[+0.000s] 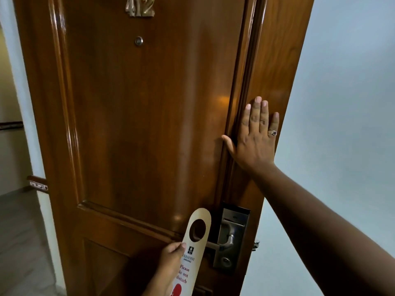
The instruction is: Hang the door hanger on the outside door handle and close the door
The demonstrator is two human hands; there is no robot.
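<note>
A glossy brown wooden door point(136, 116) fills the view, standing open. Low on its right side is a metal lock plate with a lever door handle point(222, 243). My left hand point(171, 261) is shut on a cream door hanger point(191, 251) printed "Please do not disturb". The hanger's round hole sits just left of the handle's tip, and its lower end runs out of view. My right hand point(255, 137) lies flat on the door's right edge, fingers spread, a ring on one finger, holding nothing.
Brass room numbers point(140, 6) and a peephole point(139, 41) sit high on the door. A pale blue-grey wall point(342, 92) lies to the right. At the left, a corridor floor point(19, 236) and a patterned skirting strip point(37, 183) show past the door.
</note>
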